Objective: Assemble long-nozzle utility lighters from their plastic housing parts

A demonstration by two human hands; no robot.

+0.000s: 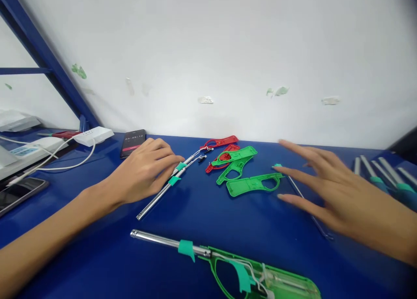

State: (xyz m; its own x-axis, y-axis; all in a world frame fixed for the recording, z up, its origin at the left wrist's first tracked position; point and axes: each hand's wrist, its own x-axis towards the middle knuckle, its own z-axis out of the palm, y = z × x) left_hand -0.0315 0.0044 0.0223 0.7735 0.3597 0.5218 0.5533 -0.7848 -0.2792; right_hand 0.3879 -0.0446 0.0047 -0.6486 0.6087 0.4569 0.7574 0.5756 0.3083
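My left hand (pixel 150 171) is closed, its fingertips on one of two metal lighter tubes (pixel 158 202) lying side by side, each with a teal piece on it and thin white wires at the far end. My right hand (pixel 329 186) hovers with fingers spread, slightly blurred and holding nothing, beside a green handle half (pixel 244 185) and a thin metal rod (pixel 301 196). In front lies an open long-neck lighter (pixel 286 284): metal tube, teal trigger (pixel 241 275), white wires and a clear tank in a green shell.
More green handle halves (pixel 239 156) and red ones (pixel 228 140) lie overlapped near the wall. Phones (pixel 133 142), white cables (pixel 84 160) and a white box (pixel 94 136) sit at left. Several metal tubes with teal parts (pixel 386 173) lie at far right.
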